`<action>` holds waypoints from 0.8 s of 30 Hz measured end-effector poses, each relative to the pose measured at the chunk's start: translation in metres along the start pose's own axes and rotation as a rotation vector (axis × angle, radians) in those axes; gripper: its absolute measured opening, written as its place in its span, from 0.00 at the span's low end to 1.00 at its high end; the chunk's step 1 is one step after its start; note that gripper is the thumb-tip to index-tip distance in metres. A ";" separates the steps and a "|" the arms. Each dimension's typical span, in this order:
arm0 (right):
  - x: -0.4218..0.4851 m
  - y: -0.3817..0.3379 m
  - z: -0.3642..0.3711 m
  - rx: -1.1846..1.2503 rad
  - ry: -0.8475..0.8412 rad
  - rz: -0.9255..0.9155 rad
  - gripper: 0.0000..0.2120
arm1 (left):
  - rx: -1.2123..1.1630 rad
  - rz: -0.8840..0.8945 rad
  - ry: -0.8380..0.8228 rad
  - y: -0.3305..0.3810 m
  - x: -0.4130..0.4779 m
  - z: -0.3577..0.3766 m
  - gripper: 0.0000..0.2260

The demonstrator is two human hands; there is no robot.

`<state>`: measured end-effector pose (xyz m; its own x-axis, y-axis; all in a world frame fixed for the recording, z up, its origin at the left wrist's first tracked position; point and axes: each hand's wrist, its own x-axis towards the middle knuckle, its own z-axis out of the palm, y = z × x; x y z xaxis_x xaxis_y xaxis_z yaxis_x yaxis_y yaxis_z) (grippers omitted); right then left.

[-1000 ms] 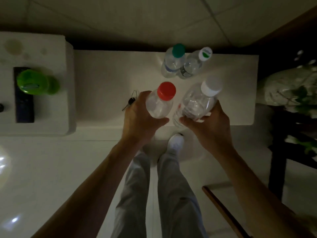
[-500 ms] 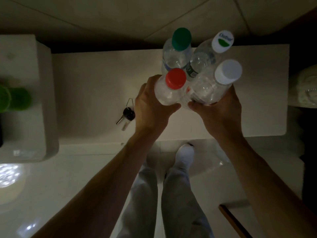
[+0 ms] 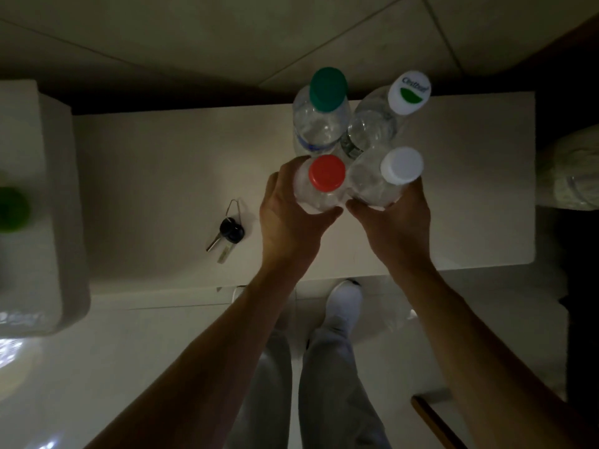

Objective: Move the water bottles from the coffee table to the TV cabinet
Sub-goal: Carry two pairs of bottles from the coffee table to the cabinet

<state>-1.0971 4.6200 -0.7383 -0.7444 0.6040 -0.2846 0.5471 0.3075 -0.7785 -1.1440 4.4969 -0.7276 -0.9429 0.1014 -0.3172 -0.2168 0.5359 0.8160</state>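
Note:
My left hand (image 3: 288, 218) grips a clear red-capped bottle (image 3: 325, 173) and my right hand (image 3: 395, 222) grips a clear white-capped bottle (image 3: 400, 165). Both bottles are upright, side by side, over the white cabinet top (image 3: 162, 163). Just behind them stand a green-capped bottle (image 3: 327, 89) and a bottle with a white and green cap (image 3: 409, 92), close against the held pair. Whether the held bottles touch the surface is hidden by my hands.
A bunch of keys (image 3: 228, 231) lies on the cabinet top left of my left hand. A taller white block (image 3: 32, 205) with a green object (image 3: 13, 209) sits at the far left. A wooden edge (image 3: 434, 419) juts in at lower right.
I have come closer to the cabinet. Both hands have carried their bottles forward and lowered them next to the two standing bottles.

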 end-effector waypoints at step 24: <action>-0.084 -0.213 -0.082 -0.635 -0.491 -0.038 0.12 | 0.474 -0.029 -0.395 0.125 -0.084 -0.219 0.08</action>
<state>-1.1202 4.5643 -0.5024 -0.7695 0.2380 -0.5926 0.5213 0.7703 -0.3674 -1.1472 4.3716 -0.4928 -0.7538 0.3352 -0.5652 -0.0201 0.8479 0.5297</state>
